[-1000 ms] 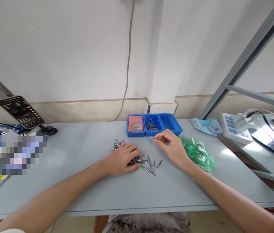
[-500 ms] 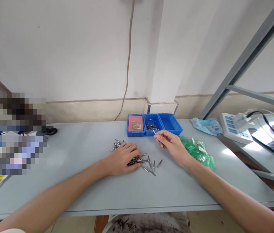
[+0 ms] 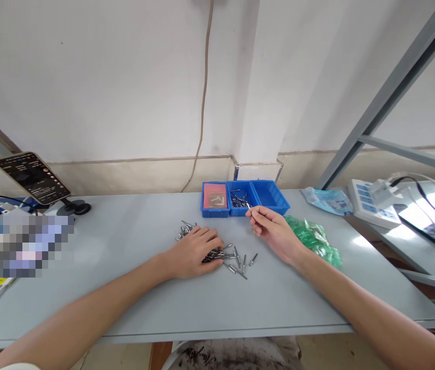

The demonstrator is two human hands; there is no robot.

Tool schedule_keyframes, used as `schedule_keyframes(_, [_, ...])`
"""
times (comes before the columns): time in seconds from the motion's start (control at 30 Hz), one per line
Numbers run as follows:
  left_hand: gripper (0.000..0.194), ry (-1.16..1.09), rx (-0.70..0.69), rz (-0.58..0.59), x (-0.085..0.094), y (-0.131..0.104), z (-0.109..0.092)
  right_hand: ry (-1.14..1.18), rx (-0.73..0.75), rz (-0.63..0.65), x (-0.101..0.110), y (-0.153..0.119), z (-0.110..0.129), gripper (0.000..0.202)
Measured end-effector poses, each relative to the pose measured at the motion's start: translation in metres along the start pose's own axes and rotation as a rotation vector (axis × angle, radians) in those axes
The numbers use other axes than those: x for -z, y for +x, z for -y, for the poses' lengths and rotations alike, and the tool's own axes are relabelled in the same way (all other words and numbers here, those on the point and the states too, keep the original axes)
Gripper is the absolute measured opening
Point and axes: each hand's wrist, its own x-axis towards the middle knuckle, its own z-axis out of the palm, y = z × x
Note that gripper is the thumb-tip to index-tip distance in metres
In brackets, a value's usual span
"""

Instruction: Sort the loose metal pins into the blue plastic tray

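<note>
Pale wall (image 3: 125, 77) behind; grey table (image 3: 132, 308) runs across the view in front of it. Diagonal metal frame (image 3: 387, 87) at right. Three blue bins stand in a row at the far side of the table, right of centre: left bin (image 3: 216, 213) holds a pink sheet with a clear packet on it; middle bin (image 3: 240, 211) holds loose metal pins; right bin (image 3: 269, 192) shows its blue floor. Phone (image 3: 32, 177) tilted on a dark stand, far left, screen lit. Green plastic bag (image 3: 313, 239), crumpled, lies near the right bin, beside the right wrist. Left hand (image 3: 198, 252) palm down, fingers loosely curved over the pin pile (image 3: 212, 255); pile sits near table centre, partly hidden by the hand, with pins showing past the fingers at both far and right sides. Right hand (image 3: 273, 228) closed in a fingertip pinch on one metal pin (image 3: 249, 206), at the near edge of the middle bin; pin tilted, its height over the rim cannot be told. White power strip (image 3: 374, 205) far right; light-blue packet (image 3: 328, 199) just left of it. Several single pins (image 3: 237, 255) scattered right of the pile, lying at mixed angles.
</note>
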Motion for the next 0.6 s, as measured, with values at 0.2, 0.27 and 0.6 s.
schedule_keyframes(0.2, [0.023, 0.005, 0.000, -0.002, -0.0005, -0.0006, 0.0001, -0.433, 0.202, -0.096, -0.0030, -0.0012, -0.0024, 0.022])
schedule_keyframes(0.27, [0.023, 0.004, 0.001, -0.001, -0.0010, -0.0005, 0.0006, -0.541, 0.276, -0.114, -0.0033, -0.0023, -0.0044, 0.017])
schedule_keyframes(0.6, [0.023, 0.005, 0.008, -0.004, -0.0003, -0.0005, 0.0001, -0.673, 0.399, -0.122, -0.0042, -0.0055, -0.0065, 0.011])
